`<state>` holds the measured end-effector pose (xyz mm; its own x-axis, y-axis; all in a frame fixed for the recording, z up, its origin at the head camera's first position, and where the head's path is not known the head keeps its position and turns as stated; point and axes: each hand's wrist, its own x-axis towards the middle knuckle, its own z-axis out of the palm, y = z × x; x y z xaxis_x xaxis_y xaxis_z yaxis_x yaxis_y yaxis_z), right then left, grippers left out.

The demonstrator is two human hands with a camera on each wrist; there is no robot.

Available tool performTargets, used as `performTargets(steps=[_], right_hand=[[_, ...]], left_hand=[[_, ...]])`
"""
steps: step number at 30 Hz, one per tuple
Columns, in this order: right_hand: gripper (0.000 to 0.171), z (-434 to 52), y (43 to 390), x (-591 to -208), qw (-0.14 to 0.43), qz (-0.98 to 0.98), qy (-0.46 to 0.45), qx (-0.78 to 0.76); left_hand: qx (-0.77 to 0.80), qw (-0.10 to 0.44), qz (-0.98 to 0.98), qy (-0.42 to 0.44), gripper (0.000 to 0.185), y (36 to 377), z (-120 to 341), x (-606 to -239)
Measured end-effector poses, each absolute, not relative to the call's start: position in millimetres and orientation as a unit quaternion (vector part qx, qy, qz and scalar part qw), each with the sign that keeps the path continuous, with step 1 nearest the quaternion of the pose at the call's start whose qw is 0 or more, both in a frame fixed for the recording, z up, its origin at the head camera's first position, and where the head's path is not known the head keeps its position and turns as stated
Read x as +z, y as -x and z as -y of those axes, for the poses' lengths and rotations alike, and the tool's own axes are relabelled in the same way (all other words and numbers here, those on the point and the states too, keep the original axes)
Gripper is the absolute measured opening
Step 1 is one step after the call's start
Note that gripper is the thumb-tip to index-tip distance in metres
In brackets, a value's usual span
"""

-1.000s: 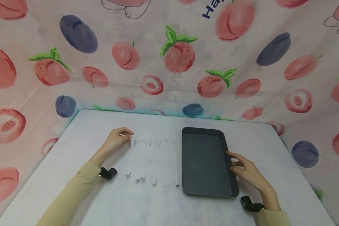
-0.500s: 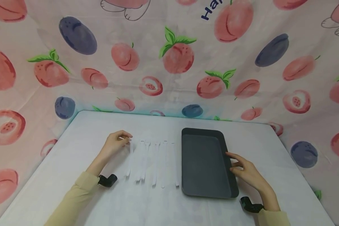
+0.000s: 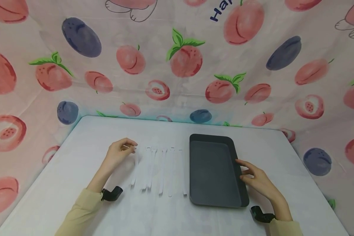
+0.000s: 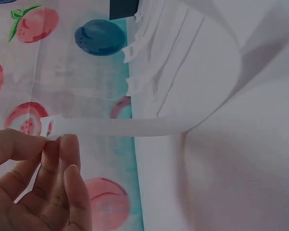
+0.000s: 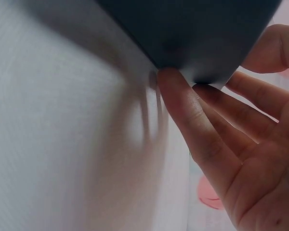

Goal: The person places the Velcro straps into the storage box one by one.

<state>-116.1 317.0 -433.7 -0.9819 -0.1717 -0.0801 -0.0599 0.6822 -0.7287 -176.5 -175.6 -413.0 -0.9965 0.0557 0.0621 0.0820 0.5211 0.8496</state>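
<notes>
Since the moment before, my left hand [image 3: 119,153] had drawn back a little toward me, lifting the far end of the leftmost white strip [image 3: 134,167] off the table [image 3: 85,147], while my right hand had not shifted. My left thumb and fingertips [image 4: 62,149] pinched the notched tip of that strip, and its near end still lay on the table beside the other white strips [image 3: 162,170], which sat in a row just left of the dark tray [image 3: 213,172]. The tray stood near the middle of the table, closer to its right edge. My right hand [image 3: 258,179] lay loosely spread against the tray's right rim, fingertips [image 5: 176,91] touching it and gripping nothing.
</notes>
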Motion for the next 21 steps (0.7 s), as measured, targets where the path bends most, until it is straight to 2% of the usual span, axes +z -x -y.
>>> performTargets(steps=[21], right_hand=[[0.058, -317, 117, -435, 0.076, -0.918, 0.053, -0.386]], left_hand=[[-0.483, 0.032, 0.875, 0.032, 0.018, 156, 172, -400]])
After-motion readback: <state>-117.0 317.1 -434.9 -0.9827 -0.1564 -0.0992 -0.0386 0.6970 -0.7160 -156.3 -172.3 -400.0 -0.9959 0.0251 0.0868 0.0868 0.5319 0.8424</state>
